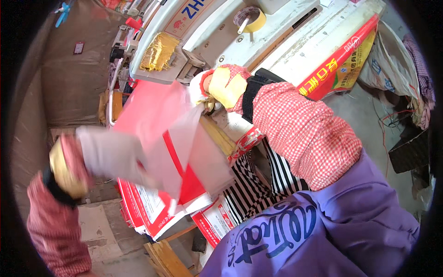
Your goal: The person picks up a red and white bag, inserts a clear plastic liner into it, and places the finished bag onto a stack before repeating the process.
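Note:
My left hand (pixel 113 154), in a pale glove with a yellow cuff patch, is smeared by motion beside a sack of red, white and translucent plastic (pixel 184 152). Its fingers cannot be made out. Close under the head of a large sewing machine (pixel 207 39), my right hand (pixel 211 90) is curled at the sack's upper edge. It wears a worn glove with a yellow patch, and its fingertips are mostly hidden. Both forearms have red checked sleeves. More red and white printed sacks (pixel 147 210) lie in a stack beneath.
A roll of tape (pixel 251 21) lies on the machine, and gold cloth (pixel 159 51) hangs at its front. At right are a red and yellow printed sack (pixel 341 64) and a white plastic bag (pixel 390 60). A wooden stool frame (pixel 168 258) stands low in front.

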The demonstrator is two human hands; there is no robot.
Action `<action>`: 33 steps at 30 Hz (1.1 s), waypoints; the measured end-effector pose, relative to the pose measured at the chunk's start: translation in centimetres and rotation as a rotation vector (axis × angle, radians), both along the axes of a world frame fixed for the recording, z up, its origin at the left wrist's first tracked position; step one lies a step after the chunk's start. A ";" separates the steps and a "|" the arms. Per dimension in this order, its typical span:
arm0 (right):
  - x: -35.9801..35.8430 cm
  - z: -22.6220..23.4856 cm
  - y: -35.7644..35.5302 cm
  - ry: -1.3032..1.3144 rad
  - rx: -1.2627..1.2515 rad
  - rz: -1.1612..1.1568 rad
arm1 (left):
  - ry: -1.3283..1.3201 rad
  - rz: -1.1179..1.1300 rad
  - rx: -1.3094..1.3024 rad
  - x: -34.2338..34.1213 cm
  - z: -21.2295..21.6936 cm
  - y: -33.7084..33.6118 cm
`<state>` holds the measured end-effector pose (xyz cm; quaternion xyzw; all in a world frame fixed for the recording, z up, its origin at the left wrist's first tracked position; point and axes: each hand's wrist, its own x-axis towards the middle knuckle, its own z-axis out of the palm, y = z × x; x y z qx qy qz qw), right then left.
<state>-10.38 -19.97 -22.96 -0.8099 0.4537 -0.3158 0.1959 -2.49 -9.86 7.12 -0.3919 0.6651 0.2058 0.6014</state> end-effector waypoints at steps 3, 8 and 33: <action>0.3 0.4 0.4 -0.073 -0.072 -0.054 | 0.060 -0.350 -0.080 -2.6 -0.1 7.1; -1.2 -5.6 7.1 -0.122 -0.144 -0.144 | 0.450 -0.866 0.171 -3.2 -8.1 10.7; 8.7 1.6 5.3 0.543 0.370 -1.160 | -0.126 -0.485 -0.681 8.9 0.0 -0.5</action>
